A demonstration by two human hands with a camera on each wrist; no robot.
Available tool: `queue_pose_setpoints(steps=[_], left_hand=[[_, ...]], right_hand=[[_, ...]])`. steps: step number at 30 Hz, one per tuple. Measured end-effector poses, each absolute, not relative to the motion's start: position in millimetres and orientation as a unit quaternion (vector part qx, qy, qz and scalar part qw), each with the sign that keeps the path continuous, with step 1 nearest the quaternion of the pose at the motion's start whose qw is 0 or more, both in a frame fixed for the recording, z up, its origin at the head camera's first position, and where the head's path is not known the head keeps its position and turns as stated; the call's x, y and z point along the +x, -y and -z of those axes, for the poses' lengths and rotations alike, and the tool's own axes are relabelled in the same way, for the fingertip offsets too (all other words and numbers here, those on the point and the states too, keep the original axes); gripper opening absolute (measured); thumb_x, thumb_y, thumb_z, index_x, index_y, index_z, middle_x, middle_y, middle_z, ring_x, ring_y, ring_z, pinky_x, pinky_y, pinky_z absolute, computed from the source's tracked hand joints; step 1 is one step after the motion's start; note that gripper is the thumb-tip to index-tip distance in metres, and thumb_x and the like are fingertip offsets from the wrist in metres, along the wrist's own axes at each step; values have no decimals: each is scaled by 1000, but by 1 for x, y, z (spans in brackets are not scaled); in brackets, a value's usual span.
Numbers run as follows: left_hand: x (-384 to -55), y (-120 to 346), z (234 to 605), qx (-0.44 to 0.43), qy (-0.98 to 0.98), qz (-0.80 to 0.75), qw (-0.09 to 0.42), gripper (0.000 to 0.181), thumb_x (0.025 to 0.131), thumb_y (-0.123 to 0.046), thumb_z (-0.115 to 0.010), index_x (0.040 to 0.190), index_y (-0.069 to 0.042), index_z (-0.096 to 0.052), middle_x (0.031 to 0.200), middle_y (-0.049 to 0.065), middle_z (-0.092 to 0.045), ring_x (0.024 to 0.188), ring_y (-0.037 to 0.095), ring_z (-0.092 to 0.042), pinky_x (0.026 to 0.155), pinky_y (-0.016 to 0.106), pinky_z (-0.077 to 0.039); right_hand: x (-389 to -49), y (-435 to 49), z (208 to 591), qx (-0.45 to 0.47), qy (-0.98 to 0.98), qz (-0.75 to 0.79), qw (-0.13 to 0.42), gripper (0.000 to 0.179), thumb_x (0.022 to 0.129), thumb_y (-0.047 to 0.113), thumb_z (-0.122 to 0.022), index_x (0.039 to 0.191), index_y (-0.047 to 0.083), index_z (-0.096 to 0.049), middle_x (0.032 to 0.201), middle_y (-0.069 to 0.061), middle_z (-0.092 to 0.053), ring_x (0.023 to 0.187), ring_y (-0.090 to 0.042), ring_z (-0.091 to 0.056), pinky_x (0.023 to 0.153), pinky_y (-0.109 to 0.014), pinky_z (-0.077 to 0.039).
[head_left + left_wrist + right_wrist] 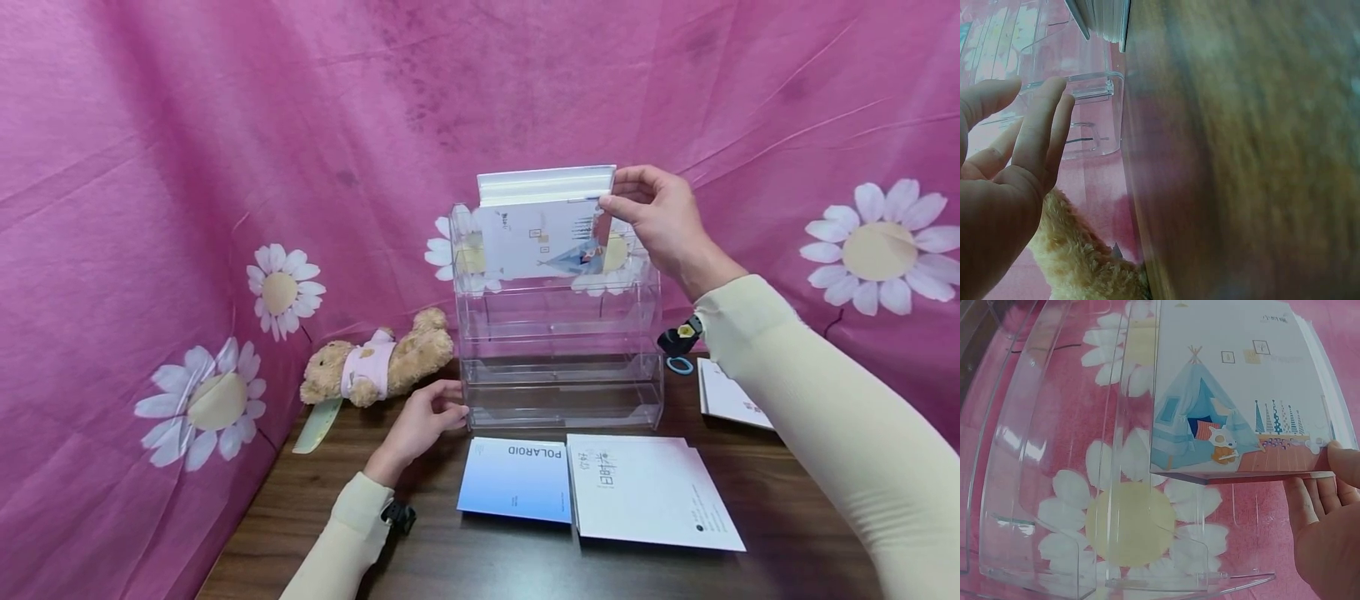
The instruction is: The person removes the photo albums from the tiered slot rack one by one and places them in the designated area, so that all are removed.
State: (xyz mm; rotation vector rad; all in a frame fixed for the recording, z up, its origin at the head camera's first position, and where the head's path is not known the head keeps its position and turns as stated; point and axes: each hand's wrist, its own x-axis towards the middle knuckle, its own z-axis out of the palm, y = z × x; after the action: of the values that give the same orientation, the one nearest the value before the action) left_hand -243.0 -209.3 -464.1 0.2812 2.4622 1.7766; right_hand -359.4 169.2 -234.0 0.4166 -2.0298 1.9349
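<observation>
My right hand [667, 218] pinches the right edge of a thick white photo album [543, 242] with thumb and fingers. A blue tent [1200, 419] is printed on its cover. The album lies sideways at the top tier of a clear tiered rack [558, 408], its page edges facing up. In the right wrist view, the tiers stand left of the album. My left hand [420, 425] is at the rack's lower left side, fingertips right at the clear wall. Its fingers [1038, 125] look loosely extended in the left wrist view, beside the plastic.
A blue album marked POLAROID [513, 482] and a white album [645, 492] lie before the rack. A teddy bear [378, 362] lies left, above a pale green strip [317, 427]. To the right are a blue ring [679, 365] and another white album [731, 396]. Pink cloth hangs behind.
</observation>
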Motion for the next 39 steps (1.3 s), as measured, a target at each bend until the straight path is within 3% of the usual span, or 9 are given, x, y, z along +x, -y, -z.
queue_pose_setpoints(steps=[8, 16, 31, 39], left_hand=[[-244, 210, 465, 98, -817, -567, 39, 45, 106, -2, -74, 149, 6, -62, 137, 29, -71, 114, 31, -78, 95, 29, -72], [-243, 210, 465, 85, -818, -568, 40, 46, 105, -3, -75, 149, 3, -63, 137, 26, -72, 109, 19, -78, 94, 29, -72], [-243, 210, 465, 78, -817, -570, 39, 45, 104, 0, -76, 148, 3, -64, 137, 25, -72, 110, 25, -78, 93, 30, -72], [-244, 211, 466, 93, -812, -575, 45, 46, 106, -2, -73, 149, 6, -61, 141, 30, -69, 115, 29, -77, 96, 31, -72]], right_hand=[[-354, -177, 238, 133, 736, -646, 153, 23, 104, 2, -78, 124, 11, -71, 100, 17, -72, 102, -1, -67, 88, -7, -62], [-350, -185, 244, 118, 763, -619, 146, 30, 104, 9, -80, 132, 10, -69, 102, 20, -70, 102, 1, -67, 86, -6, -60], [-337, -201, 255, 125, 776, -600, 151, 25, 104, 10, -81, 127, 13, -71, 98, 25, -71, 98, 3, -66, 84, -7, -58], [-326, -210, 260, 134, 761, -618, 148, 25, 103, 3, -79, 121, 19, -74, 99, 23, -74, 98, 4, -70, 88, -7, -61]])
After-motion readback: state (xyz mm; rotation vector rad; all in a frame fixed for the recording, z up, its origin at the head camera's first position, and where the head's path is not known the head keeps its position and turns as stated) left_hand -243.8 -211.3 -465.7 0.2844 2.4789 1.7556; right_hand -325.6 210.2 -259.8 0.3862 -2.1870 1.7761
